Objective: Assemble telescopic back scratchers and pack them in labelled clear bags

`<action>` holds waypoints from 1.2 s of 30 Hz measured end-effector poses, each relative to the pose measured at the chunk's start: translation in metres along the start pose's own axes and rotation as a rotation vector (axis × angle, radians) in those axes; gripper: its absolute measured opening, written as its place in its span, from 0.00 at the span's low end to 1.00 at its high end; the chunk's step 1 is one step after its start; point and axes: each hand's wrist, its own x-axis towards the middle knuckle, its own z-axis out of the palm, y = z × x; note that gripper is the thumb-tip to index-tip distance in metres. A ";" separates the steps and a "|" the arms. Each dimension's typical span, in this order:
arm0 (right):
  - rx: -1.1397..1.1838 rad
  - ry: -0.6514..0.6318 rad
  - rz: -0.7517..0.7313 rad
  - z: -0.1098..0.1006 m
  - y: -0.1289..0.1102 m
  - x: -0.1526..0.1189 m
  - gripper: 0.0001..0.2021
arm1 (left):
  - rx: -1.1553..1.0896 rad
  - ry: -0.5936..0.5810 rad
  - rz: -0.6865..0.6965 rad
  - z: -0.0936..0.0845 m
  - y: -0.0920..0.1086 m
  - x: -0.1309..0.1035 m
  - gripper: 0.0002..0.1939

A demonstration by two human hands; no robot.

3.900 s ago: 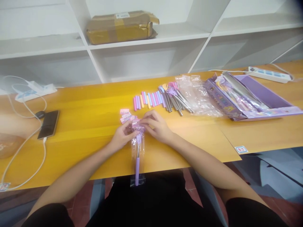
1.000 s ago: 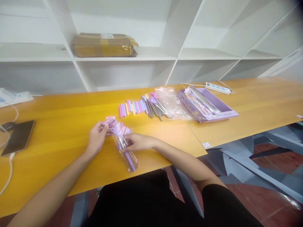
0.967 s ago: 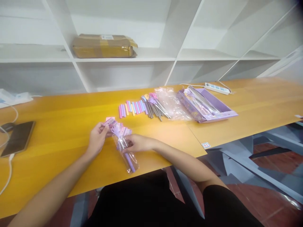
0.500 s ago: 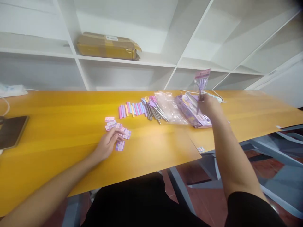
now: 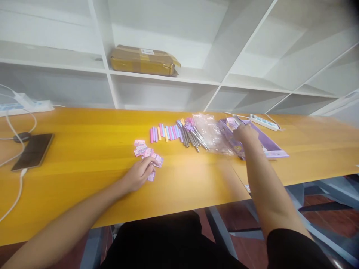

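Note:
My left hand lies on a loose spread of small pink and purple printed cards, its fingers loosely extended over them. To the right, my right hand is closed at the left part of an open purple display box. It grips a bagged back scratcher with a pink header, mostly hidden behind the fingers. Left of the box lies clear plastic packaging. Beside that is a pile of back scratchers with metal rods and colored hand-shaped heads. A row of pastel tubes lies left of the pile.
A phone with white cables lies at the left, near a power strip. Another power strip sits behind the box. White shelves back the wooden table, with a taped cardboard carton on one.
My right hand has lowered the bagged back scratcher from above down to the purple box. My left hand stays on the cards. The view has turned slightly left.

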 end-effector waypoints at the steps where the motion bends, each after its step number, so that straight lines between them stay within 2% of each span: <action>1: 0.002 -0.017 0.008 0.001 -0.013 -0.001 0.19 | 0.006 -0.007 -0.007 0.000 -0.001 0.000 0.15; 4: 0.066 -0.077 -0.125 0.014 -0.062 -0.015 0.22 | 0.044 -0.026 -0.017 -0.002 -0.004 0.000 0.15; 7: 0.107 -0.122 -0.230 0.037 -0.108 -0.036 0.20 | 0.109 -0.030 0.004 -0.004 -0.005 -0.001 0.15; 10: 0.123 -0.097 -0.242 0.061 -0.130 -0.055 0.23 | 0.189 -0.031 0.022 -0.007 -0.005 0.000 0.15; 14: 0.166 -0.033 -0.243 0.078 -0.126 -0.063 0.25 | 0.240 -0.035 -0.017 -0.010 -0.007 0.004 0.14; 18: 0.243 0.009 -0.257 0.080 -0.120 -0.063 0.21 | 0.206 -0.015 -0.050 -0.011 -0.009 0.007 0.13; 21: 0.261 -0.033 -0.223 0.078 -0.123 -0.066 0.19 | 0.201 0.053 -0.023 -0.014 -0.009 0.009 0.12; 24: 0.253 -0.062 -0.223 0.076 -0.127 -0.068 0.17 | 0.335 0.168 0.031 -0.027 -0.008 0.018 0.10; 27: 0.238 -0.054 -0.225 0.076 -0.130 -0.068 0.17 | 0.552 0.281 -0.025 -0.049 -0.008 0.045 0.06; 30: 0.261 -0.058 -0.203 0.075 -0.131 -0.066 0.14 | 0.655 0.310 -0.242 -0.065 -0.014 0.086 0.07; 33: 0.361 -0.048 -0.190 0.074 -0.130 -0.063 0.11 | 0.677 0.281 -0.321 -0.067 -0.025 0.124 0.12; 36: 0.465 0.021 -0.172 0.074 -0.126 -0.061 0.10 | 0.694 0.250 -0.389 -0.061 -0.036 0.148 0.16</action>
